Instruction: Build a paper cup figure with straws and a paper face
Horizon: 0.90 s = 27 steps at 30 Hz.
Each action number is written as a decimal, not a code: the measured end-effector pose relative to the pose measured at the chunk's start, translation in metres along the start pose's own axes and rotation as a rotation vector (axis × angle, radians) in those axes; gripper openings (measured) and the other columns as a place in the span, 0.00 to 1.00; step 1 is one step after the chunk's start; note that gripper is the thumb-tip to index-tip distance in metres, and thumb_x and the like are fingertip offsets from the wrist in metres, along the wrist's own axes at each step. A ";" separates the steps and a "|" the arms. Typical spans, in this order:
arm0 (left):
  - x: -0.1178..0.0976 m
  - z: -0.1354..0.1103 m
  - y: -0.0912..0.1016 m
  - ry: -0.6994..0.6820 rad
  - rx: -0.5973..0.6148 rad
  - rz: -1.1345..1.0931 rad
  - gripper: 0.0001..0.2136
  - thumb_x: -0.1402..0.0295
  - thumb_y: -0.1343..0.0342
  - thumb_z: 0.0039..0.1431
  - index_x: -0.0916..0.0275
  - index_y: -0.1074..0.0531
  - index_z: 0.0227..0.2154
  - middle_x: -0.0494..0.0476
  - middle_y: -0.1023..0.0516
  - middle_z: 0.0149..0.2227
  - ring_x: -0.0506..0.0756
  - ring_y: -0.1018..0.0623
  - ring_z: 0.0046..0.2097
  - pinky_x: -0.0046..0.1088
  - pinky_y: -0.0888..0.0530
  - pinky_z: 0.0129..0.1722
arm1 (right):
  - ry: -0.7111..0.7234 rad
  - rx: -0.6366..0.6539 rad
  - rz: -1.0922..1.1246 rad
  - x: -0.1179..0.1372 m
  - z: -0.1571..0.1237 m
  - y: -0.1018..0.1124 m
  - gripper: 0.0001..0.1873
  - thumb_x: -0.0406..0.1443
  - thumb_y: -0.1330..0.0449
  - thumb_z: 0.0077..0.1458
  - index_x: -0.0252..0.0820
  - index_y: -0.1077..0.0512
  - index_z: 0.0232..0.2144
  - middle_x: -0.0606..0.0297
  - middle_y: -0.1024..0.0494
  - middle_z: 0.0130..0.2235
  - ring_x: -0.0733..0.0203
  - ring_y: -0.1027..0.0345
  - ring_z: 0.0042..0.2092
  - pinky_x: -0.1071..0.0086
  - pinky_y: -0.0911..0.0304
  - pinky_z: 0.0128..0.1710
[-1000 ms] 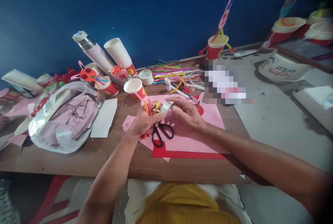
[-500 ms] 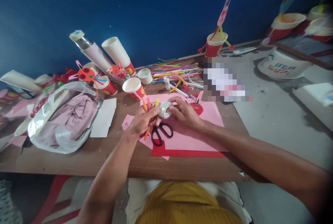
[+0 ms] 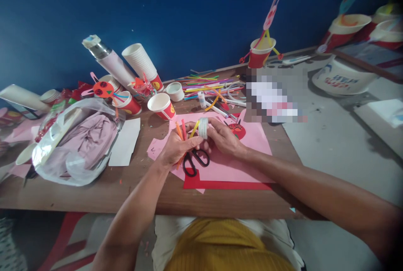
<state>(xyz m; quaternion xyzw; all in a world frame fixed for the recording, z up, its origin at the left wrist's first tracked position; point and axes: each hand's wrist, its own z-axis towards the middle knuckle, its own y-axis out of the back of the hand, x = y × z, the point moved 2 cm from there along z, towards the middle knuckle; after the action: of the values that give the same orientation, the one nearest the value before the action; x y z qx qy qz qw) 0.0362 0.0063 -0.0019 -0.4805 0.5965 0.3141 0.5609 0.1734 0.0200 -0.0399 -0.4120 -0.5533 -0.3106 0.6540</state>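
My left hand [image 3: 175, 148] is closed around a few pipe cleaners [image 3: 184, 130], orange, pink and yellow, whose ends stick up past the fingers. Beside it, my right hand [image 3: 227, 140] grips a roll of clear tape [image 3: 203, 128], held on edge, with the left thumb touching or very near its rim. Black-handled scissors [image 3: 189, 167] lie just below both hands, their blades hidden under the left hand. Under everything is a pink paper sheet [image 3: 239, 166] over red paper [image 3: 220, 186]. A red paper face with drawn lashes [image 3: 238, 130] rests right of my right hand.
A red paper cup [image 3: 163, 109] and a white tub [image 3: 175, 91] stand behind my hands, near a pile of pipe cleaners [image 3: 214, 86]. At left are a plastic bag [image 3: 78, 145] and a white card [image 3: 125, 143]. A cup with a pink figure [image 3: 262, 48] stands at the back.
The tape roll has been turned in my right hand, from showing its hole to showing its outer edge. My left hand and the pipe cleaners have shifted slightly right.
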 end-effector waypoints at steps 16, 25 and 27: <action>0.008 0.003 0.009 0.059 -0.242 0.050 0.12 0.61 0.40 0.45 0.65 0.34 0.20 0.45 0.38 0.16 0.43 0.39 0.16 0.17 0.45 0.15 | 0.194 -0.117 -0.835 0.008 -0.002 0.007 0.16 0.36 0.54 0.57 0.38 0.37 0.47 0.64 0.27 0.29 0.63 0.36 0.27 0.72 0.45 0.28; 0.004 0.002 0.007 0.022 -0.165 0.082 0.09 0.66 0.39 0.44 0.65 0.29 0.27 0.45 0.38 0.18 0.42 0.40 0.17 0.17 0.46 0.15 | 0.139 -0.107 -0.737 0.007 -0.002 0.008 0.16 0.38 0.54 0.58 0.39 0.37 0.46 0.65 0.27 0.28 0.63 0.35 0.28 0.72 0.45 0.28; 0.005 0.002 0.007 0.015 -0.164 0.083 0.09 0.66 0.39 0.44 0.65 0.29 0.27 0.45 0.39 0.18 0.42 0.40 0.17 0.17 0.47 0.15 | 0.128 -0.090 -0.679 0.008 -0.001 0.007 0.15 0.37 0.54 0.58 0.38 0.37 0.45 0.66 0.28 0.26 0.63 0.36 0.27 0.73 0.45 0.28</action>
<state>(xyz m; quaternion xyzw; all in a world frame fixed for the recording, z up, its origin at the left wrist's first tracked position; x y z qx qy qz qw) 0.0310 0.0090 -0.0077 -0.5021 0.5925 0.3812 0.5015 0.1816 0.0228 -0.0336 -0.2123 -0.6024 -0.5598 0.5279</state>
